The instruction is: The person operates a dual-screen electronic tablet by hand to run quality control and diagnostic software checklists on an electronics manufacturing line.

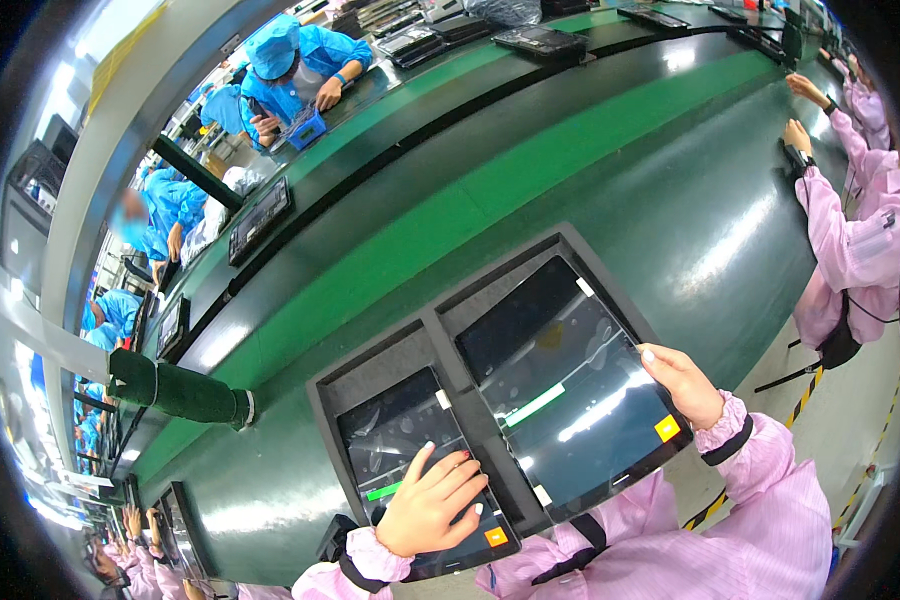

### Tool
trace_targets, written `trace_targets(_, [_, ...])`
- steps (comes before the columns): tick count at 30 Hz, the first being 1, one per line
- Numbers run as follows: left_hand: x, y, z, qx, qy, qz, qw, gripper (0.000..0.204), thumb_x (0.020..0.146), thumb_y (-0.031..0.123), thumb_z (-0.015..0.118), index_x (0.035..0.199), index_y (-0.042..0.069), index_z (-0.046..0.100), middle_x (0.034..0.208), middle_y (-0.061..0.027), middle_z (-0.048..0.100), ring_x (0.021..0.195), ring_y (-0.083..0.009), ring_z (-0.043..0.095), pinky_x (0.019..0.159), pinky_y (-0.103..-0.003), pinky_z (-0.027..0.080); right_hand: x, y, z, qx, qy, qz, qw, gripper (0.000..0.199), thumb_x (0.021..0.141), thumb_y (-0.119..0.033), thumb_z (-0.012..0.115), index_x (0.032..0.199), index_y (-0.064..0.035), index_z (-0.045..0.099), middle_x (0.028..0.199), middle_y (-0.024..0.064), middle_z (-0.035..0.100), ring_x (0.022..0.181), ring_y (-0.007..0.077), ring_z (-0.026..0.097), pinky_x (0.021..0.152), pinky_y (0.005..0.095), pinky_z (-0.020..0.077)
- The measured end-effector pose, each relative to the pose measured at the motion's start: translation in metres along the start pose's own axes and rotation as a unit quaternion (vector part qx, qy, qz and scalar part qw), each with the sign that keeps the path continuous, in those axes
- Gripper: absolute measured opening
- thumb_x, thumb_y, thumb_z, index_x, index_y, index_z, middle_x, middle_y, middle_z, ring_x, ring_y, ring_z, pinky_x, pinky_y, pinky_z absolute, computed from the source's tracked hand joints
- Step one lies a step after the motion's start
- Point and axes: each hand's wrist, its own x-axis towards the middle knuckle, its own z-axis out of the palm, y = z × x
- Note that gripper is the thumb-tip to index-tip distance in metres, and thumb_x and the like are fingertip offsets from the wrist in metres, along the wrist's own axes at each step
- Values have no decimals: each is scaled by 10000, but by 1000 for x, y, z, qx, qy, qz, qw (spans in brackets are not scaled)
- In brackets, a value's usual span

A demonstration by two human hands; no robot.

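A grey tray (pixel 433 322) with two recesses lies before me on the green bench, a dark, glossy tablet screen in each. My left hand (pixel 435 507) rests on the left tablet screen (pixel 395 417), its fingers stretched out across the lower half. At the right edge of the right tablet screen (pixel 560 370), my right hand (pixel 682 388) grips with the thumb on top; its other fingers are partly hidden. Both screens carry a green strip, pale tabs and an orange sticker near the lower right corner. The lower ends of both screens reach over the tray's near side.
Beyond the tray runs a long green workbench (pixel 470 205) with a dark rail (pixel 410 135). A green-wrapped post (pixel 182 390) stands to the left. Dark device housings (pixel 260 222) lie past the rail. People in blue work across, and pink sleeves (pixel 850 230) show at the right.
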Motion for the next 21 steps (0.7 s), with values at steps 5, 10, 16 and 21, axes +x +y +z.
trace_targets(5, [12,-4,2,49,-51,53,996,323,742,241,576,1008,59,590,1059,-87,565,1085,-237,499,1015,-473,286,-1,1,0,-20,-6,-6,1000,274,961,-249,413,1020,-19,549,898,-26,567,828,57,512,753,213,424])
trace_targets(10, [24,-9,3,18,-79,79,994,297,744,239,563,971,48,588,1001,-91,566,1036,-241,512,1017,-467,280,1,9,-1,-25,23,-11,999,277,942,-263,463,1020,-14,555,888,-31,554,815,49,497,731,209,415])
trace_targets(16, [21,-12,3,7,-71,68,995,267,727,235,577,920,52,599,968,-90,573,1014,-238,525,1008,-467,290,1,13,0,69,-37,22,997,269,952,-250,444,1056,-25,548,913,-33,559,830,41,501,747,209,424])
trace_targets(21, [20,-15,5,-5,-73,47,996,274,692,225,586,914,68,612,959,-79,579,1011,-244,534,1012,-479,275,4,10,3,106,-25,74,991,267,960,-257,418,1048,-41,547,893,-28,565,782,49,514,712,215,439])
